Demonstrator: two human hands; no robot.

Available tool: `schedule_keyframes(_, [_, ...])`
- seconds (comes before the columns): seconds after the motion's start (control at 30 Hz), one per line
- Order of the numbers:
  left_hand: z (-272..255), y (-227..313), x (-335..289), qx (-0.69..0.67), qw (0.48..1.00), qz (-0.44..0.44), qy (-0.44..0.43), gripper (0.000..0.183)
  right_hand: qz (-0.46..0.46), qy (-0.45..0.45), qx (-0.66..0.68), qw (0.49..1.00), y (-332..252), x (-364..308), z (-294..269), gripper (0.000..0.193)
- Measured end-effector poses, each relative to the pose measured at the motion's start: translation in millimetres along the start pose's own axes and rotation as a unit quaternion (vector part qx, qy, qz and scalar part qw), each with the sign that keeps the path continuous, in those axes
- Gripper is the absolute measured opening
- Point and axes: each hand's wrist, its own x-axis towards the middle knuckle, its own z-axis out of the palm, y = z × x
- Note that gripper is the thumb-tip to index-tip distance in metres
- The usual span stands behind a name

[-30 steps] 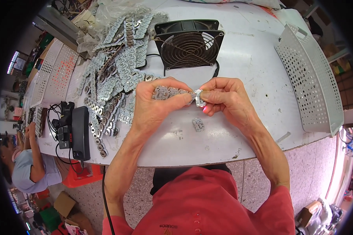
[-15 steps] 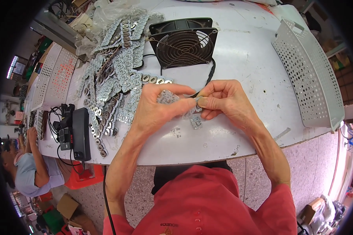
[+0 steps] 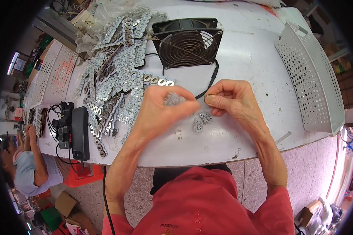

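My left hand (image 3: 157, 111) is curled around a bunch of small silvery pieces (image 3: 172, 99), which show between thumb and fingers; its fingers are slightly smeared by motion. A short gap to the right, my right hand (image 3: 233, 101) pinches a small round metal piece (image 3: 208, 97) between thumb and forefinger. Two small silvery pieces, one nearer me (image 3: 198, 125) and one just beyond it (image 3: 205, 116), lie on the table below the gap. Left of my left hand spreads a large heap of metal strips (image 3: 121, 74) with rows of round, dark-centred parts.
A black fan with a wire guard (image 3: 188, 47) stands beyond my hands, its cable trailing right. White perforated baskets stand at the right (image 3: 308, 78) and left (image 3: 53, 74). A black power box (image 3: 80, 133) with cables lies left. Another person (image 3: 35, 168) sits at the far left.
My hands have moved apart, with the small round piece now in the right one alone. A second small silvery piece now shows on the table beside the first.
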Motion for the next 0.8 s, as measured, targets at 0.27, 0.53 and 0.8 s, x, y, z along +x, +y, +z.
schedule_keyframes(0.27, [-5.7,3.1,1.7,-0.264,0.960,-0.073,0.057,0.019,-0.001,-0.030,0.164,0.986,3.6,-0.9,10.1,0.012])
schedule_keyframes(0.53, [-4.0,1.8,3.2,-0.257,0.962,-0.081,0.049,0.017,-0.032,-0.012,0.162,0.986,6.0,-0.6,11.5,0.011])
schedule_keyframes(0.8, [2.4,0.3,2.5,-0.255,0.960,-0.099,0.057,0.016,-0.014,-0.046,0.197,0.979,1.8,-1.9,14.0,0.012])
